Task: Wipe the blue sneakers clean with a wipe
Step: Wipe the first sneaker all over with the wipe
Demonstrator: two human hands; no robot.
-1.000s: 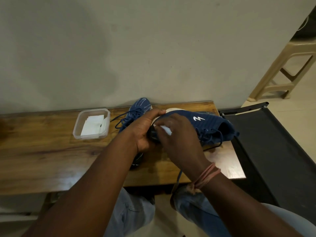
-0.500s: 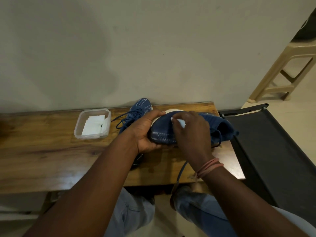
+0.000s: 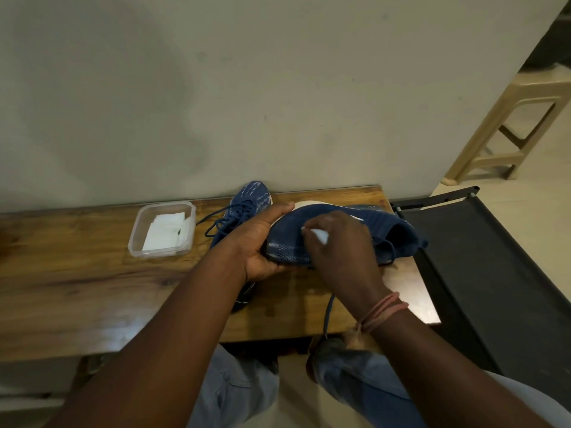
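The right hand has slid the wipe back toward the toe, pinching it against the blue sneaker, which the left hand grips above the worktop.

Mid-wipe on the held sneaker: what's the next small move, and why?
Probably drag the wipe further along the knit side toward the collar. The right hand pinches it against the sneaker, the left hand grips the toe end, and the collar side looks not yet reached.
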